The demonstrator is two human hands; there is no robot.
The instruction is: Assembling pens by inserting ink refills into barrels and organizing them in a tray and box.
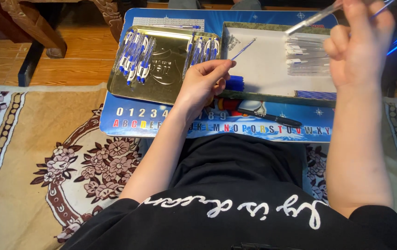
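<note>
- The left hand (pixel 203 81) pinches a thin blue pen refill (pixel 243 49) between its fingertips. The refill is skinny like a straw and points up and to the right, over the white tray (pixel 263 69).
- The right hand (pixel 360 44) is lifted high near the top right corner. Its fingers are curled shut around a clear plastic pen tube (pixel 312 18), which sticks out to the left.
- A shiny gold metal tray (pixel 166 76) sits on the left side of the desk. Finished blue and white pens (pixel 136 55) lie in it in heaps.
- The white tray has a flat, smooth bottom. A row of clear tubes (pixel 307 58) lies in it, and a bunch of blue refills (pixel 234 83) rests at its near edge, just beside the left hand.
- A black marker (pixel 268 118) lies on the blue lap desk (pixel 170 122), which has bright letters and numbers on it.
- A soft rug (pixel 45 153) with brown flowers covers the floor.
</note>
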